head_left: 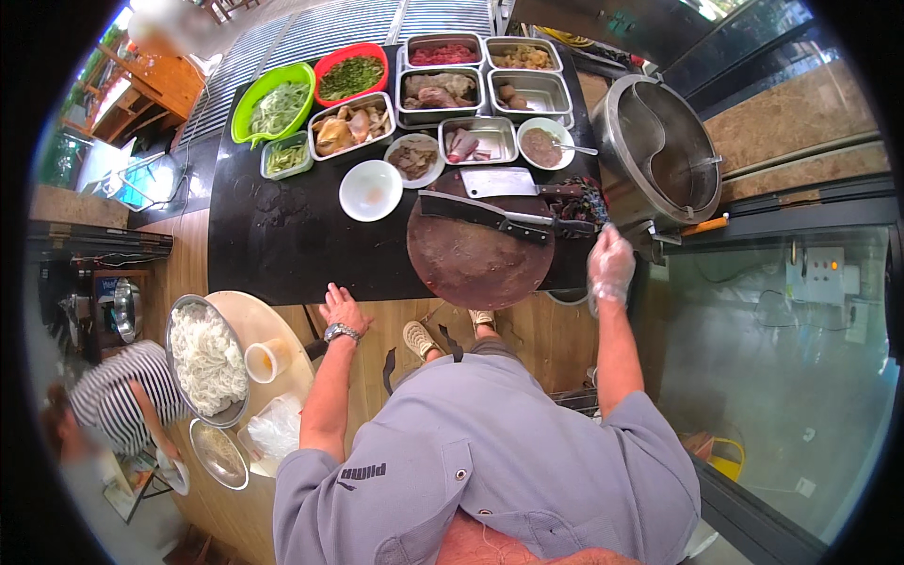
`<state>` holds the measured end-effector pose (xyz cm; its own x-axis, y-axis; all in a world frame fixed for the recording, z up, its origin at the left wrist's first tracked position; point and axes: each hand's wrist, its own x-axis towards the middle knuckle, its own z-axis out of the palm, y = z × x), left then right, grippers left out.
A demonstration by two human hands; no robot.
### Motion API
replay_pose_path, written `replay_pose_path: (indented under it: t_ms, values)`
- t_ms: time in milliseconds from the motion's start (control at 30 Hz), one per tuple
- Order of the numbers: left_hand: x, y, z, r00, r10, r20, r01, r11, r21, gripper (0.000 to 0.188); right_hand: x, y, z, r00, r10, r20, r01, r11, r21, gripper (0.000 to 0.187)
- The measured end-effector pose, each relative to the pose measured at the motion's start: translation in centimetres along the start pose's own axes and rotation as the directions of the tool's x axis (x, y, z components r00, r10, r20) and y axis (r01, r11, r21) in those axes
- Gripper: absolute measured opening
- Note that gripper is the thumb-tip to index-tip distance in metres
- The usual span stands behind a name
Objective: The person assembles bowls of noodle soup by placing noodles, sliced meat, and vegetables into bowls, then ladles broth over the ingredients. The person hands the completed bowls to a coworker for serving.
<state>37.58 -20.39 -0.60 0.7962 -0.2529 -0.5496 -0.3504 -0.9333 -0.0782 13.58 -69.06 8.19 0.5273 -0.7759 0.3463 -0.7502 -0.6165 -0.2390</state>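
Note:
My left hand, bare with a watch on the wrist, is open near the front edge of the black table. My right hand wears a clear plastic glove. Its fingers are curled closed beside the table's right edge; what they hold, if anything, is hidden. Just left of it are the handles of several knives on a round wooden chopping board. A cleaver with a broad blade lies at the board's far edge. Nearer lie a long dark-bladed knife and a black-handled knife.
Behind the board stand a white bowl, a tray of chicken, a green basket, a red basket and several metal trays. A large divided pot stands right. A pan of white noodles is at left, near another person.

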Motion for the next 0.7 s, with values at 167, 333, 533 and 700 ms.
replay_pose_path:
  t_ms: [167,333,533,700]
  values:
    - [0.6,1.0,1.1,0.983,-0.173,0.059,0.171,0.985,0.037,0.115,11.3,5.4,4.0,0.882,0.008,0.471,-0.024,0.999,0.028,0.057]
    - [1.0,2.5,-1.3,0.952,-0.278,0.125,0.284,0.958,-0.031,0.102,13.0,7.5,9.6,0.686,0.047,0.726,-0.075,0.997,0.006,0.046]
    - [-0.9,4.6,-1.7,0.960,0.023,-0.279,-0.155,0.875,-0.459,0.072,14.2,9.5,2.8,0.808,0.167,0.566,-0.339,0.916,0.214,0.039]
    - [-5.3,16.7,-11.4,0.931,0.356,-0.079,-0.206,0.336,-0.919,0.071,14.2,11.5,-6.4,0.899,-0.100,0.427,-0.223,0.735,0.641,0.035]
